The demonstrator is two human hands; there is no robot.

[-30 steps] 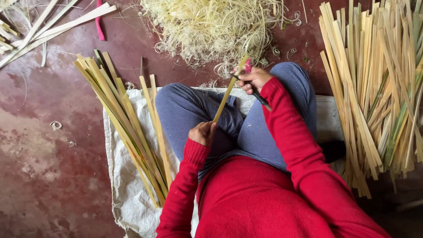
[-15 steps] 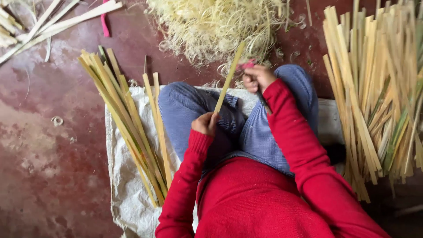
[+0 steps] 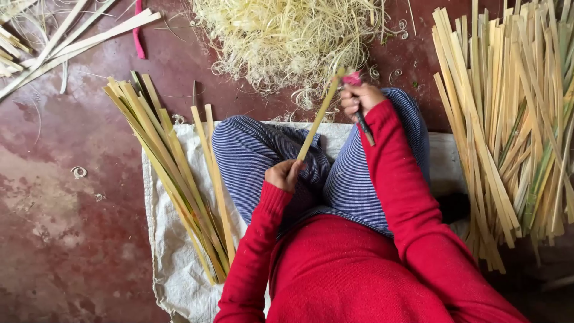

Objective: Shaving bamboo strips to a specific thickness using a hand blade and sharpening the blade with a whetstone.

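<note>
I sit on a white cloth (image 3: 173,257) in a red sweater and striped blue trousers. My left hand (image 3: 284,174) grips the near end of a thin bamboo strip (image 3: 320,113) that slants up and away over my knees. Near the strip's far end, my right hand (image 3: 357,99) is closed on a knife with a pink handle (image 3: 353,78); its dark blade (image 3: 366,128) points back toward me along my forearm.
A bundle of bamboo strips (image 3: 173,173) lies on the cloth at my left. A bigger stack of bamboo strips (image 3: 514,125) lies at my right. A heap of pale curly shavings (image 3: 287,36) is on the red floor ahead, with more long slats (image 3: 72,42) at far left.
My right hand with the knife has slid outward along the strip toward its far end. My left hand has kept its hold on the near end.
</note>
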